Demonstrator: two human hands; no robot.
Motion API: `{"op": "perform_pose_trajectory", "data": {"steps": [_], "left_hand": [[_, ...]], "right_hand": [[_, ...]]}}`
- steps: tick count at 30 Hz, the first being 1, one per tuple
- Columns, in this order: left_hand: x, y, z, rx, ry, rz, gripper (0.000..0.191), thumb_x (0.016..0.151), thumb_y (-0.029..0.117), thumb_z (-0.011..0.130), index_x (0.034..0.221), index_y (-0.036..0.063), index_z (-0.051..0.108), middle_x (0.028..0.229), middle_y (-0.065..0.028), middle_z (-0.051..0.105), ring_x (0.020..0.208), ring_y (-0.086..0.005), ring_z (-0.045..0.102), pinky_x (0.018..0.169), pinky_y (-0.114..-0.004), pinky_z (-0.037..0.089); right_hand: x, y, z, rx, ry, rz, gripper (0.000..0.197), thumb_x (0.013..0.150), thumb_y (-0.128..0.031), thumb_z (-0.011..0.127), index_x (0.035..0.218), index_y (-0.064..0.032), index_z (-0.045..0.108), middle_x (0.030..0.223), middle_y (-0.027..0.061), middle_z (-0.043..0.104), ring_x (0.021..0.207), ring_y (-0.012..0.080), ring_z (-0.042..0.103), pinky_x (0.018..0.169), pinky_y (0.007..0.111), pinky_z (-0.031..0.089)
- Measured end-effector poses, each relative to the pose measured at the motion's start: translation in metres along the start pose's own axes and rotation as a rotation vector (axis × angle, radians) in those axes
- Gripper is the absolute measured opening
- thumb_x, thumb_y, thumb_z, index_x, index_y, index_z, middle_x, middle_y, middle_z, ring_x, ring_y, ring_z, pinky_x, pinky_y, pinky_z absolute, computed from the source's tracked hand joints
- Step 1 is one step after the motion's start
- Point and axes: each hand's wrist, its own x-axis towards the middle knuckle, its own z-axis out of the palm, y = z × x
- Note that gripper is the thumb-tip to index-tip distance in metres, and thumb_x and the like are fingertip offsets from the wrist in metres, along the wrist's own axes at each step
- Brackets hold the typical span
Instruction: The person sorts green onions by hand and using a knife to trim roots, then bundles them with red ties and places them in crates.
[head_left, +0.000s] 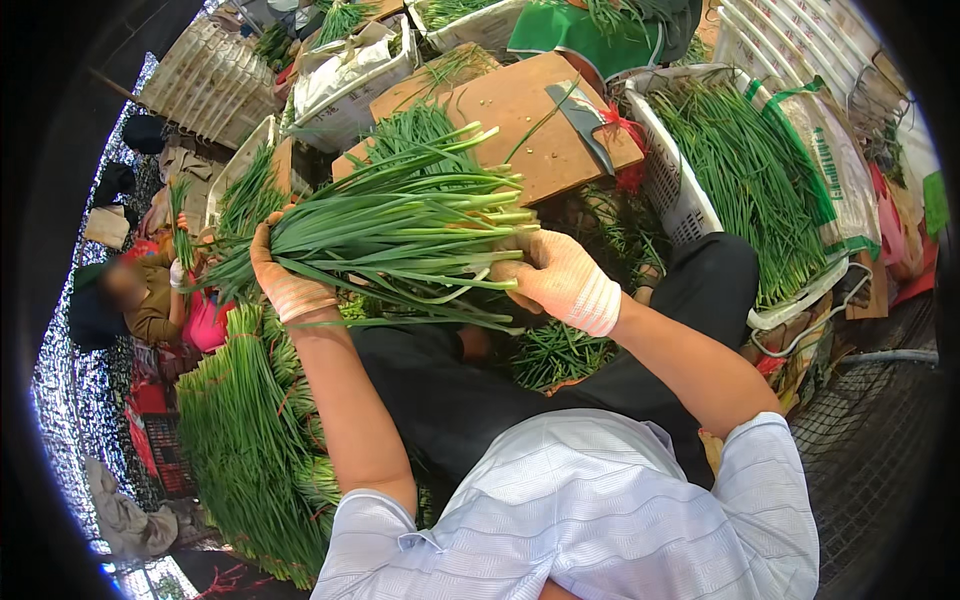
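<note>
A loose bunch of green Chinese chives (390, 217) lies across in front of me, pale stem ends to the right. My left hand (289, 270), in a pale knit work glove, is wrapped round its leafy part. At the stem ends is my right hand (559, 277), gloved alike, thumb and fingers bent at the lowest stems; whether it pinches one I cannot tell. Beyond the bunch a wooden board (525, 105) carries more chives, a dark-bladed knife (581, 124) and red plastic ties (626, 127).
A white plastic crate (709, 199) of chives stands at right. Tied chive bundles (240, 435) are piled at left. Loose greens (562, 352) lie between my legs. A co-worker (154, 300) sits at far left holding chives. More crates (349, 90) stand beyond the board.
</note>
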Motion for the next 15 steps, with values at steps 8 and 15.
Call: {"op": "perform_pose_trajectory", "data": {"steps": [8, 15], "left_hand": [[0.007, -0.040, -0.015, -0.120, 0.026, -0.227, 0.018, 0.093, 0.020, 0.061, 0.087, 0.0049, 0.068, 0.104, -0.0127, 0.071, 0.098, -0.0287, 0.066, 0.095, -0.046, 0.054], [0.010, -0.050, -0.023, -0.180, 0.037, -0.286, 0.019, 0.093, 0.022, 0.062, 0.088, 0.0048, 0.069, 0.105, -0.0118, 0.072, 0.099, -0.0295, 0.066, 0.097, -0.048, 0.053]], "right_hand": [[-0.034, 0.013, -0.037, 0.408, 0.023, 0.120, 0.013, 0.090, -0.011, 0.061, 0.098, -0.0004, 0.058, 0.068, 0.0035, 0.058, 0.053, 0.0115, 0.051, 0.051, 0.027, 0.041], [-0.058, -0.011, -0.057, -0.181, 0.258, -0.031, 0.010, 0.088, -0.010, 0.066, 0.092, -0.0010, 0.064, 0.069, 0.0042, 0.063, 0.061, 0.0082, 0.058, 0.056, 0.026, 0.046]]}}
